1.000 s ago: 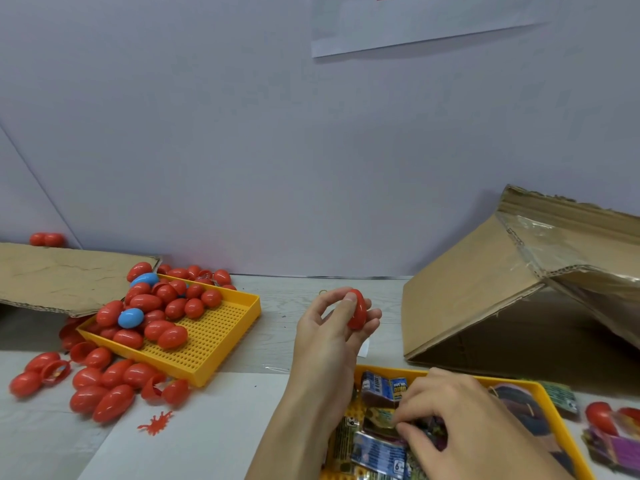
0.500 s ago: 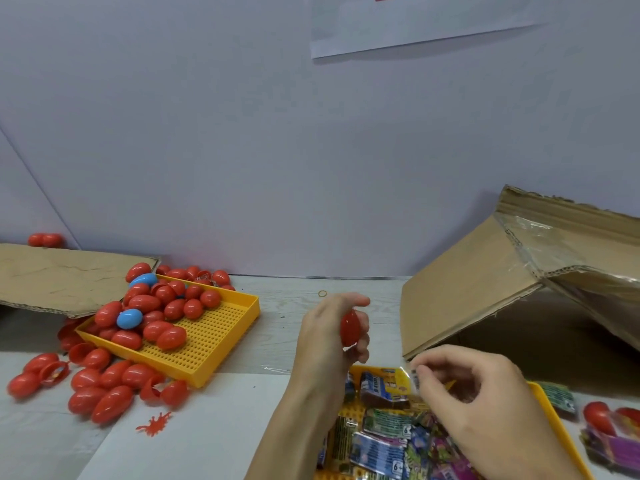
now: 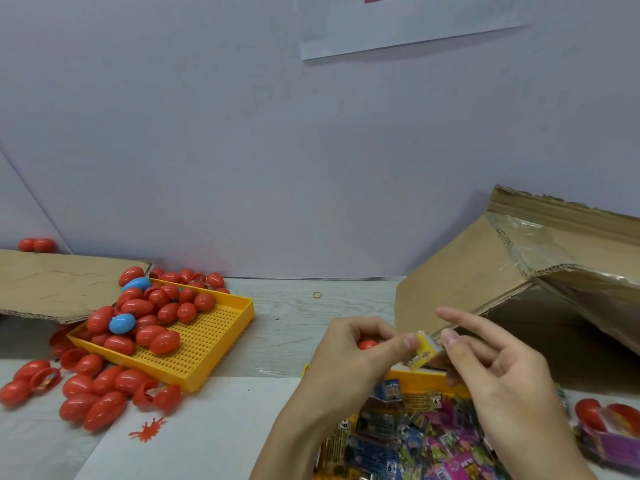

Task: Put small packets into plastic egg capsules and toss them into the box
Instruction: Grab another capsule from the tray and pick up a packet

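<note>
My left hand curls around a red egg capsule, only a sliver of which shows in the palm. Its thumb tip also touches a small yellow packet. My right hand pinches that packet from the right, just above the yellow tray of packets. Many colourful packets fill that tray. The cardboard box lies open on its side at the right, behind my right hand.
A second yellow tray at the left holds several red capsules and two blue ones. More red capsules and open halves lie in front of it. A flat cardboard sheet lies far left. Red capsules and purple packets sit at the right edge.
My right hand lifted a yellow packet out of the tray and brought it up to my left hand. My left hand lowered slightly, the capsule now mostly hidden in its palm.
</note>
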Action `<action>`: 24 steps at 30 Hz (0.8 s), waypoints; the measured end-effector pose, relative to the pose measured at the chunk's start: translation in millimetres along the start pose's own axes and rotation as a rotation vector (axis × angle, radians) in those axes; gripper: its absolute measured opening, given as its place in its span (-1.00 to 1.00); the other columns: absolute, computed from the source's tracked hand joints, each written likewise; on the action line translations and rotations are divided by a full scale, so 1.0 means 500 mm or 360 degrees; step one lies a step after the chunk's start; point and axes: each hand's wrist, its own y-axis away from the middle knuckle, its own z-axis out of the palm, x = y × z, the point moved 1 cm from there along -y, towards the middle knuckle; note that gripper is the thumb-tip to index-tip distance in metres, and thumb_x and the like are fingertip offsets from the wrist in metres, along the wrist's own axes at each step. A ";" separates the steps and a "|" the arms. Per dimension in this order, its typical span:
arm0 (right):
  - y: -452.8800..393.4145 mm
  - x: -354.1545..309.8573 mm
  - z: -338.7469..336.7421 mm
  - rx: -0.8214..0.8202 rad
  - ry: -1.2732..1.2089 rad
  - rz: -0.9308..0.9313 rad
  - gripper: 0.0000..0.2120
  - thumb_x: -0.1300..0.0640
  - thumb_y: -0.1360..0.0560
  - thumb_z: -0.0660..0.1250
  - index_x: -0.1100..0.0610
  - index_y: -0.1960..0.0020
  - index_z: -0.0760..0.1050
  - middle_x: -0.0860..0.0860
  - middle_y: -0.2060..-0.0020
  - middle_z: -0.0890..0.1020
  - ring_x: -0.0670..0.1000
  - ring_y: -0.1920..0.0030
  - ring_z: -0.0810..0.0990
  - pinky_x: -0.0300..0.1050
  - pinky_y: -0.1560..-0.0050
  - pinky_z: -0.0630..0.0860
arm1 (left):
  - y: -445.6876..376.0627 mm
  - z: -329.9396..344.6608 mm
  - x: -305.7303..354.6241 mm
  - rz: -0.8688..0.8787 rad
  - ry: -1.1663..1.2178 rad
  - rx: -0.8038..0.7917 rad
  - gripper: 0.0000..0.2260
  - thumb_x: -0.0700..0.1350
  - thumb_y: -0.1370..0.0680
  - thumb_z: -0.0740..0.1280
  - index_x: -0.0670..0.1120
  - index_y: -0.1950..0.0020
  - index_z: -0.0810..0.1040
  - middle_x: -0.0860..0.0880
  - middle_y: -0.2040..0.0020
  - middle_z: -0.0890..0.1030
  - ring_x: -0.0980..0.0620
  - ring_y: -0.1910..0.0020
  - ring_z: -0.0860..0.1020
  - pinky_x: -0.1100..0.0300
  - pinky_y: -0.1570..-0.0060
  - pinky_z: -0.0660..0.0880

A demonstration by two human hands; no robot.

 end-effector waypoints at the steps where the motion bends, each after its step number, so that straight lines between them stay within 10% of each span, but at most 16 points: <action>1: -0.001 0.001 0.000 0.0034 0.0037 0.0008 -0.81 0.22 -0.51 0.33 -0.04 0.00 0.62 0.03 0.31 0.71 -0.13 0.30 0.67 -0.36 0.38 0.52 | -0.001 -0.001 0.001 0.0013 0.0021 0.0052 -0.78 0.00 -0.50 0.46 -0.07 0.28 0.62 0.05 0.50 0.37 0.10 0.51 0.29 0.29 0.46 0.28; 9: 0.015 -0.016 0.013 -0.0243 0.0279 -0.0049 -0.72 -0.25 -0.27 0.31 -0.12 0.20 0.67 -0.01 0.35 0.69 -0.09 0.28 0.66 -0.30 0.25 0.54 | -0.004 0.001 0.002 0.0119 0.0151 0.0177 -0.76 0.10 -0.45 0.42 -0.01 0.33 0.60 0.01 0.48 0.35 0.08 0.49 0.28 0.27 0.48 0.26; 20: 0.007 -0.020 0.008 -0.0023 0.0026 -0.0033 -0.72 -0.08 -0.22 0.42 0.11 0.22 0.64 0.08 0.37 0.68 -0.05 0.37 0.65 -0.38 0.43 0.48 | -0.004 0.007 0.000 0.0177 0.0067 0.0225 -0.65 0.17 -0.41 0.41 -0.12 0.31 0.58 0.01 0.49 0.36 0.09 0.50 0.30 0.29 0.47 0.29; 24: 0.012 -0.026 0.011 -0.0144 0.0067 -0.0026 -0.72 -0.19 -0.16 0.38 -0.09 0.23 0.70 0.02 0.35 0.69 -0.11 0.31 0.66 -0.38 0.33 0.52 | -0.005 0.007 0.001 0.0202 0.0075 0.0261 -0.63 0.15 -0.43 0.41 -0.16 0.30 0.58 -0.02 0.47 0.37 0.07 0.47 0.31 0.27 0.46 0.30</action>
